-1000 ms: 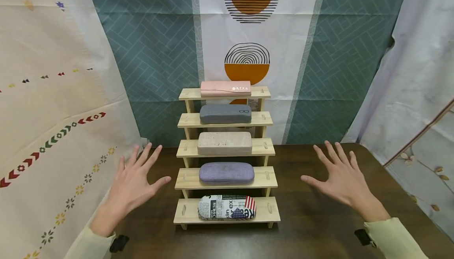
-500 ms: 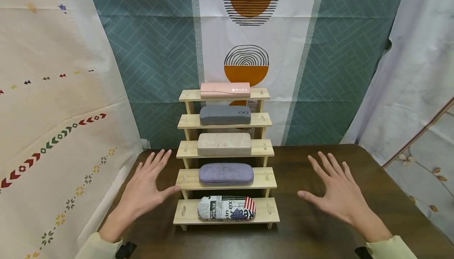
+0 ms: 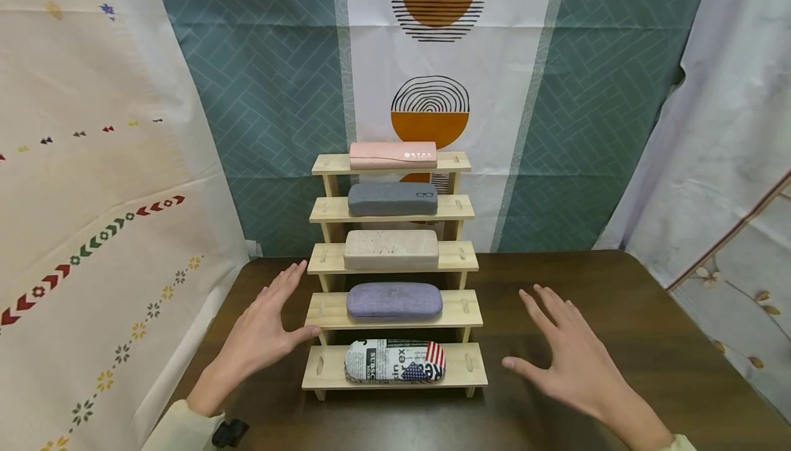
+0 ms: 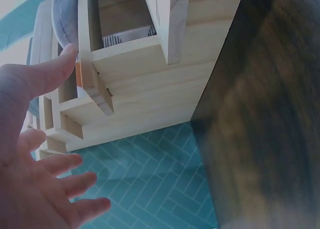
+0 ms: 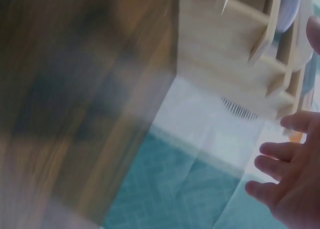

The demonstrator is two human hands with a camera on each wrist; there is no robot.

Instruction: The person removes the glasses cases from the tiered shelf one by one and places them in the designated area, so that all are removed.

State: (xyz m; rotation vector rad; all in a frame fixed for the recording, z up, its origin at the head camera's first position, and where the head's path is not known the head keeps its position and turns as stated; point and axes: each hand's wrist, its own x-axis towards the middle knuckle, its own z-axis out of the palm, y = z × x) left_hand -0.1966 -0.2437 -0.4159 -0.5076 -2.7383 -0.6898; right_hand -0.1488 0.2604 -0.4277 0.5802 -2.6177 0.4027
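Observation:
In the head view a stepped wooden rack [image 3: 330, 310] bears several glasses cases, one to a step. From the top they are a pink case [image 3: 393, 156], a grey case [image 3: 393, 200], a cream case [image 3: 391, 250], a purple case [image 3: 394, 301] and a newsprint-patterned case [image 3: 394, 361]. My left hand [image 3: 258, 336] is spread beside the rack's left side, thumb near the purple case's step. Right of the rack, my right hand [image 3: 571, 362] is spread too, farther from it. Neither hand holds anything.
The rack stands on a dark brown table [image 3: 507, 410]. A green and white patterned cloth [image 3: 278, 94] hangs behind it. Pale cloths flank the table, the left cloth [image 3: 105, 245] with coloured motifs and the right cloth [image 3: 729, 183] with a leafy print.
Both hands have moved inward towards the rack, the left to the right and the right to the left and slightly down. The cases and rack have stayed put.

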